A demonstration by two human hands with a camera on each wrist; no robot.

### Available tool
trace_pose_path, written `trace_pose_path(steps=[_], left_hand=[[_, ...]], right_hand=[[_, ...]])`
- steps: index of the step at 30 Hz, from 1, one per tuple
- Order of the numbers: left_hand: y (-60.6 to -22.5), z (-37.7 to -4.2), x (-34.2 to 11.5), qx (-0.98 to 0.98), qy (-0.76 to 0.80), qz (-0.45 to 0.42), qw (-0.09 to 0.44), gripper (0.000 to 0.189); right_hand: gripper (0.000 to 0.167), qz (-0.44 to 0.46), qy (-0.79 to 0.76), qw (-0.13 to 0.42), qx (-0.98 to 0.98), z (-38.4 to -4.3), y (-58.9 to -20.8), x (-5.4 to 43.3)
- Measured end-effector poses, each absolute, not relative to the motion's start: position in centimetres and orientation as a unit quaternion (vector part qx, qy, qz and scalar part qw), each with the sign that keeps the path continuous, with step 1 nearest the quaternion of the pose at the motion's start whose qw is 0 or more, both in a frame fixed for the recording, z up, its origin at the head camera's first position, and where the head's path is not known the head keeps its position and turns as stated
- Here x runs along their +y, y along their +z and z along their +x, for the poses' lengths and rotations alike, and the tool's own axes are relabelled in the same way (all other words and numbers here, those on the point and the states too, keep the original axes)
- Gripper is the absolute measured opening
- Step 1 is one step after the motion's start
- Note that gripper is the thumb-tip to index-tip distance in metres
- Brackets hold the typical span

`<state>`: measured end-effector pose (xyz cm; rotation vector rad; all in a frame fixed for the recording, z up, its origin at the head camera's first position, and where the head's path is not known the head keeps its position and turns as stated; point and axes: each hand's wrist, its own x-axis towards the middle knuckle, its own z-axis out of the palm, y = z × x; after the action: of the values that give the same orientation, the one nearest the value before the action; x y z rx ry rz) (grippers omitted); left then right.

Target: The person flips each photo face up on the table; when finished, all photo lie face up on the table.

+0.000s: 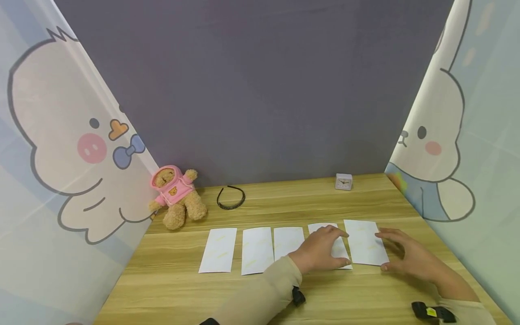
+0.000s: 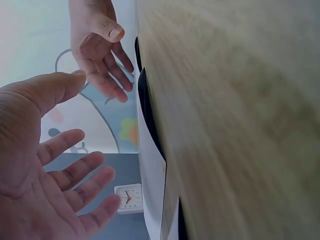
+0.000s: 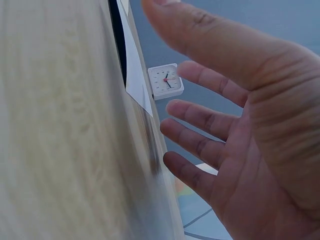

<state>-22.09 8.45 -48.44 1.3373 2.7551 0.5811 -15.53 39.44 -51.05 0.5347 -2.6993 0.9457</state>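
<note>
Several white paper sheets with faint yellow marks lie in a row on the wooden table. My left hand (image 1: 322, 250) is over the fourth sheet (image 1: 340, 248) and partly covers it, fingers spread and relaxed. At the right end lies another sheet (image 1: 367, 242), between my two hands. Beside its right edge is my right hand (image 1: 410, 257), thumb and fingers apart with nothing held. Both wrist views show bare palms, the left palm (image 2: 45, 185) and the right palm (image 3: 245, 150), and paper edges curling slightly up from the wood.
A teddy bear in a pink hoodie (image 1: 174, 194) sits at the back left. To its right lies a black headband (image 1: 231, 198). A small white clock (image 1: 343, 181) stands near the back right. Three more sheets, including the leftmost sheet (image 1: 218, 250), lie left of my hands. Printed curtains flank the table.
</note>
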Motion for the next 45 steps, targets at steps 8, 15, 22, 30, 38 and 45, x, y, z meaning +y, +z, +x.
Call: trace_pose_path(steps=[8,15,22,30,38,45], left_hand=[[-48.3,-22.0,9.8,0.886,0.159,0.436,0.017,0.068],[-48.4,-22.0,10.5,0.892,0.125,0.435,0.015,0.066],[-48.3,-21.9,10.9,0.895,0.084,0.437,0.008,0.063],[-48.6,-21.9,11.6,0.894,0.048,0.446,0.009,0.057],[-48.6,-21.9,12.1,0.890,0.028,0.454,0.011,0.052],[-48.4,-21.8,12.5,0.887,0.028,0.461,0.015,0.052]], right_hand=[[0.081,0.189,0.321,0.123,-0.920,-15.5,-51.0,39.4],[0.077,0.206,0.322,0.133,-0.915,-15.5,-51.4,39.5],[0.071,0.211,0.308,0.134,-0.918,-15.8,-51.7,39.6],[0.067,0.209,0.296,0.129,-0.923,-15.8,-51.5,39.5],[0.064,0.218,0.290,0.143,-0.921,-16.2,-51.9,39.5],[0.061,0.222,0.297,0.144,-0.918,-16.3,-52.1,39.7]])
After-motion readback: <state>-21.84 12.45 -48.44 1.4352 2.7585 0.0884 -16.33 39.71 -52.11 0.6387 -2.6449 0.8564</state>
